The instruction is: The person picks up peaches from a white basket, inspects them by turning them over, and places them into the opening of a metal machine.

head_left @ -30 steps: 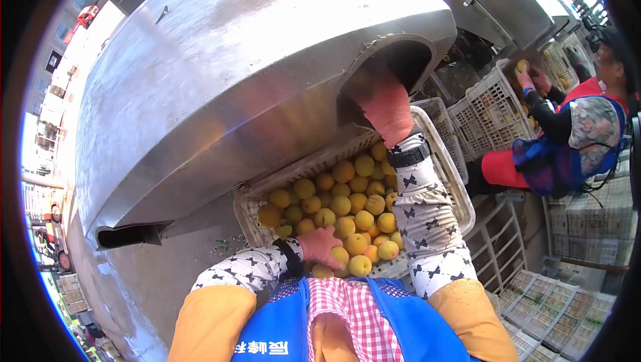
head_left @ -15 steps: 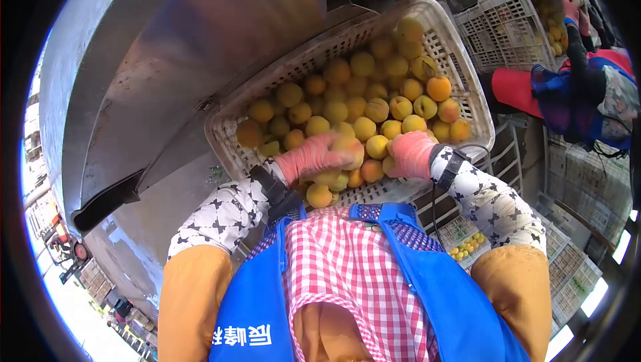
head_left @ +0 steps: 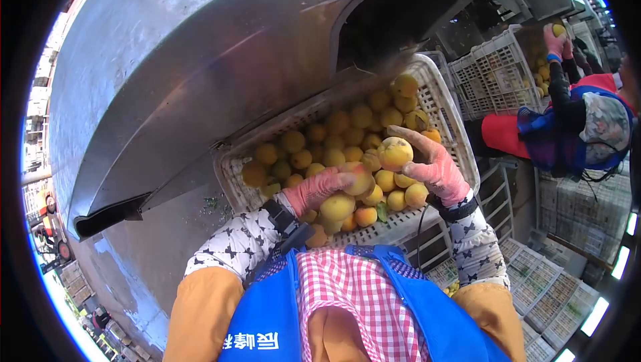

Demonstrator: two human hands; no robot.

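A white plastic crate [head_left: 449, 105] of yellow peaches [head_left: 361, 116] lies in front of me, its fruit spread over most of the inside. My right hand [head_left: 437, 169], in a pink glove with bare fingertips, grips a yellow peach [head_left: 394, 153] with dark marks on its top, raised over the pile. My left hand [head_left: 319, 190], gloved the same way, is closed around a red-blushed peach [head_left: 358, 179], smeared by motion. Just under it is another yellow peach [head_left: 337, 207]. A small green leaf [head_left: 382, 212] shows among the fruit near the front wall.
A large metal machine with a curved housing [head_left: 220, 75] and a dark opening [head_left: 398, 15] rises behind the crate. At the right, a co-worker [head_left: 567, 121] handles fruit at another white crate [head_left: 493, 71]. More crates [head_left: 527, 275] stand on the floor at the lower right.
My right hand has come up from the pile with a peach in its fingers. My left hand still holds a peach low over the fruit. The view has tilted, showing more of the machine.
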